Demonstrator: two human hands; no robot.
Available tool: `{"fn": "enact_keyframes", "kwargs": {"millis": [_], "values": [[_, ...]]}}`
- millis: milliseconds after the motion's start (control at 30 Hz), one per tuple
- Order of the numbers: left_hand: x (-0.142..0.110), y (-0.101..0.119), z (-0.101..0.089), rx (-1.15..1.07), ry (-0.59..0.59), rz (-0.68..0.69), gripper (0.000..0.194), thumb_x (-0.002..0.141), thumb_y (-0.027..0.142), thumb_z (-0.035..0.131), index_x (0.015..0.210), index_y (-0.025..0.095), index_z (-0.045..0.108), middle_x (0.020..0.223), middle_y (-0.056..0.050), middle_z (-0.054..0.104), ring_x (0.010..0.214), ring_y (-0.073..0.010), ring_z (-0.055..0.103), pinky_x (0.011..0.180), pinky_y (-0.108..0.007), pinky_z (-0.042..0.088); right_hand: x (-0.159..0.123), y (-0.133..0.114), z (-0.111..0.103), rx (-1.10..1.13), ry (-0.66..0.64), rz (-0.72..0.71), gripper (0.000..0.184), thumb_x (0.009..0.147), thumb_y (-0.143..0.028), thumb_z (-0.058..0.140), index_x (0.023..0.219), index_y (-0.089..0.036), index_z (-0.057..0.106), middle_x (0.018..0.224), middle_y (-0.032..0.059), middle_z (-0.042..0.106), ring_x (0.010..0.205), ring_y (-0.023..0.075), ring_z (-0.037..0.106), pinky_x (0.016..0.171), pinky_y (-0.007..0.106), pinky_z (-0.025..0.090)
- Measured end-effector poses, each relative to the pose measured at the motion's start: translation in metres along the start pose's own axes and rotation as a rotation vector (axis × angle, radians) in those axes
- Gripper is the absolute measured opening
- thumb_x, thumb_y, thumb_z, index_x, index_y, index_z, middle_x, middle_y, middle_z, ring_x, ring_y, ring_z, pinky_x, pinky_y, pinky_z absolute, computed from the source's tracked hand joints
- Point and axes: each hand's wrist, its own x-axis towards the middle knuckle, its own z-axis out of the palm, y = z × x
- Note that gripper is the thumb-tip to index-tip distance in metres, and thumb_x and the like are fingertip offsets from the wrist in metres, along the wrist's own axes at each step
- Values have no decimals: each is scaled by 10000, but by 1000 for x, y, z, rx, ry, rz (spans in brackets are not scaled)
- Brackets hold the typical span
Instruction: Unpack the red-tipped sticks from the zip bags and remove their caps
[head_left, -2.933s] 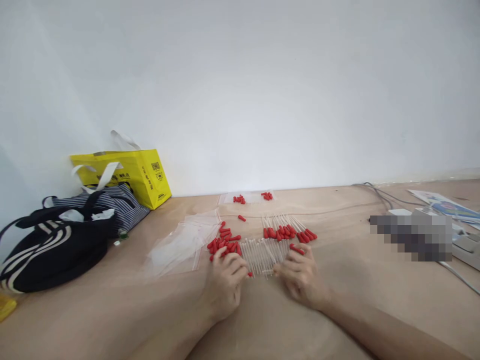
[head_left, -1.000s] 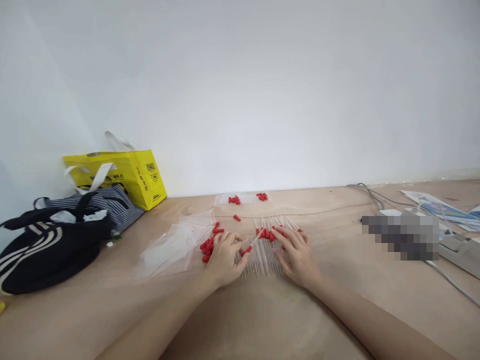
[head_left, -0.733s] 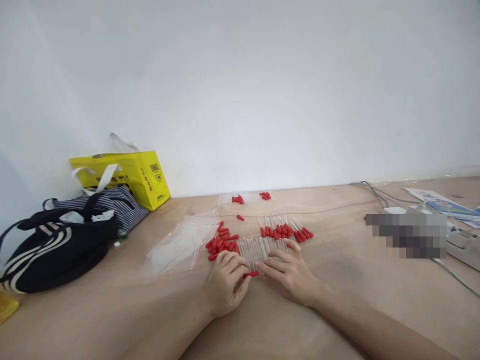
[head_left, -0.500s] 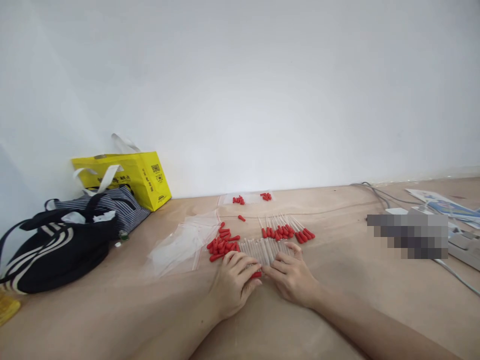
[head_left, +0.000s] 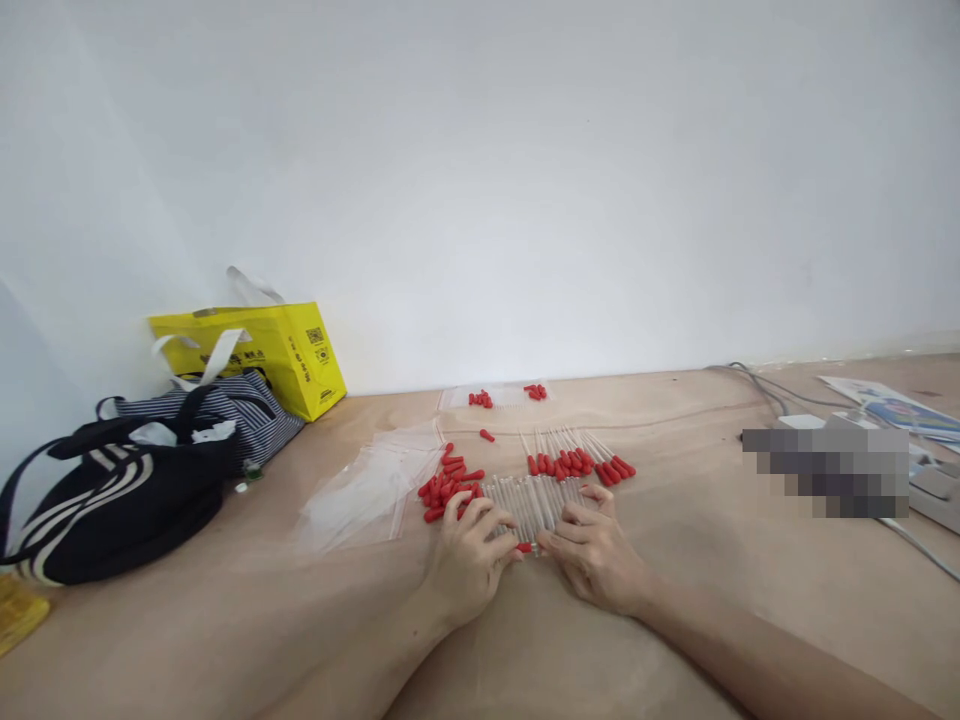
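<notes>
My left hand (head_left: 472,565) is closed, pinching a red rubber dropper bulb (head_left: 524,548) between thumb and fingers. Facing it, my right hand (head_left: 598,560) pinches a clear glass dropper tube (head_left: 535,549), mostly hidden by the fingers; its end meets the bulb's mouth or lies right beside it. Beyond both hands lies a row of bare glass tubes (head_left: 521,505). Loose red bulbs (head_left: 450,485) are heaped past my left fingers. Several droppers with red bulbs fitted (head_left: 574,463) lie fanned out behind the row, tips pointing to the wall.
Clear zip bags (head_left: 364,490) are spread at the left. A filled bag (head_left: 506,398) lies near the wall, and a single bulb (head_left: 487,436) sits before it. A yellow bag (head_left: 307,365) and black bag (head_left: 142,510) stand far left; a power strip (head_left: 934,485) and cables lie right.
A dropper with its bulb on was in my left hand a second ago, near the fanned droppers. Both hands have since drawn back to the row's near edge, now with another bulb and a tube.
</notes>
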Motion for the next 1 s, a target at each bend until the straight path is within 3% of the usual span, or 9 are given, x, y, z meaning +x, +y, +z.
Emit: {"fn": "enact_keyframes", "kwargs": {"millis": [533, 833, 1000], "values": [[1, 6, -9, 24, -81, 14, 156, 791, 178, 496, 659, 216, 569, 807, 26, 613, 851, -173, 485, 874, -438, 240, -1, -2, -7, 34, -12, 23, 232, 799, -116, 375, 704, -185, 575, 483, -37, 476, 572, 110, 396, 786, 363, 225], [-3, 6, -13, 0, -47, 11, 145, 798, 195, 489, 677, 217, 565, 755, 26, 620, 823, -171, 497, 862, -428, 259, -7, 2, -7, 65, -40, 22, 220, 803, -135, 391, 706, -201, 578, 483, -36, 479, 577, 114, 396, 792, 369, 223], [-7, -16, -35, 84, 69, -165, 210, 825, 164, 413, 677, 199, 558, 734, -4, 612, 746, -164, 514, 756, -369, 340, -15, 22, -14, -5, 19, 192, 225, 829, -161, 398, 739, -198, 600, 553, -15, 536, 613, 126, 445, 784, 359, 235]]}}
